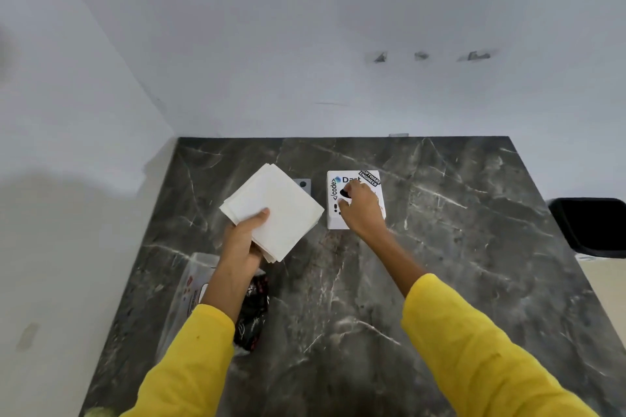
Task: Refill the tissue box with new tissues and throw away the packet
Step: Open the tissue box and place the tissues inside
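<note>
- The left hand (pixel 244 240) is raised above the dark marble tabletop (pixel 440 264), forearm running up from a yellow sleeve (pixel 189 359), wrist roughly straight.
- Its fingers grasp a stack of white tissues (pixel 274 210) by the near corner, thumb pressed on top and the rest underneath; the stack sits tilted like a diamond, clear of the surface.
- The right hand (pixel 360 210) reaches forward, arm nearly straight, and lies palm-down on top of the white tissue box (pixel 333 213), which stands on the tabletop just to the right of the tissues.
- The right fingers curl down at the dark opening in the box lid; whether they grip anything there I cannot tell.
- The box carries printed stickers on its top.
- The clear plastic packet (pixel 189 284) lies on the tabletop near the left edge, partly under the left forearm.
- A black bin (pixel 589 227) stands beyond the right edge of the tabletop.
</note>
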